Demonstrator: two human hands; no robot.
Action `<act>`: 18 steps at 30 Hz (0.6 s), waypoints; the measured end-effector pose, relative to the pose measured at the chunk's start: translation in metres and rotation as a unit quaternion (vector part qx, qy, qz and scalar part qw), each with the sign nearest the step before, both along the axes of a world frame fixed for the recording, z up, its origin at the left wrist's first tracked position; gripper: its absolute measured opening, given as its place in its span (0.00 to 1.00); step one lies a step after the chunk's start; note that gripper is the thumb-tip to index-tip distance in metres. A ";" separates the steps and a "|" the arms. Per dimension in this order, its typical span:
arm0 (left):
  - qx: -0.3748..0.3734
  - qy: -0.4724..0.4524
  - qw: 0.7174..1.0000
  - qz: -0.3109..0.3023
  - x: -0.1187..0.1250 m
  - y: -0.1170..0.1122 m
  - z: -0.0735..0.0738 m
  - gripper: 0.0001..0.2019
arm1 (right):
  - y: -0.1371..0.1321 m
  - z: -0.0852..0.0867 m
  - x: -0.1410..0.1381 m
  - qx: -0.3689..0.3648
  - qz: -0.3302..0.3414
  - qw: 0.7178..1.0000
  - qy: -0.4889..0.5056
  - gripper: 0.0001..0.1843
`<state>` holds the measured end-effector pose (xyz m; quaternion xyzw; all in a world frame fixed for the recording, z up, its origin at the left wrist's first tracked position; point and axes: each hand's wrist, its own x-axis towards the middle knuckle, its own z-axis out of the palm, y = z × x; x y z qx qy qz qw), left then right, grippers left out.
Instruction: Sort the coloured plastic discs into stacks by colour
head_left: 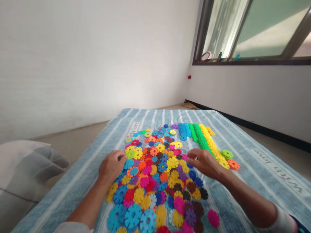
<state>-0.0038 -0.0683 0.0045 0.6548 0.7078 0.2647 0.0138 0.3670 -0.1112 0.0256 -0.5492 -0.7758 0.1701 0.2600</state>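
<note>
A big heap of flat plastic snowflake discs (157, 174) in many colours lies on a blue striped cloth (255, 168). My left hand (112, 166) rests at the heap's left edge, fingers curled down onto the discs; what they hold, if anything, is hidden. My right hand (205, 161) sits at the heap's right side with its fingertips pinched on a pink disc (185, 157). Just beyond that hand, sorted rows of discs lie side by side: a blue row (184, 131), a green row (200, 137) and a yellow row (213, 145).
A loose green disc (226, 154) and an orange disc (233, 165) lie at the near end of the yellow row. A grey-white pillow (26, 174) sits at the left. White walls and a window (255, 29) stand behind; bare floor surrounds the cloth.
</note>
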 end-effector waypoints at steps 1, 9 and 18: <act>0.000 0.000 1.000 -0.001 0.000 0.000 -0.001 0.13 | -0.003 -0.004 -0.005 0.012 0.007 1.000 0.007 0.08; -0.010 0.004 1.000 -0.008 0.001 0.000 -0.007 0.14 | 0.012 -0.028 -0.034 0.042 0.007 0.998 -0.042 0.20; -0.012 0.016 1.000 0.005 0.007 -0.002 -0.008 0.14 | 0.022 -0.022 -0.094 -0.009 0.001 0.995 -0.095 0.20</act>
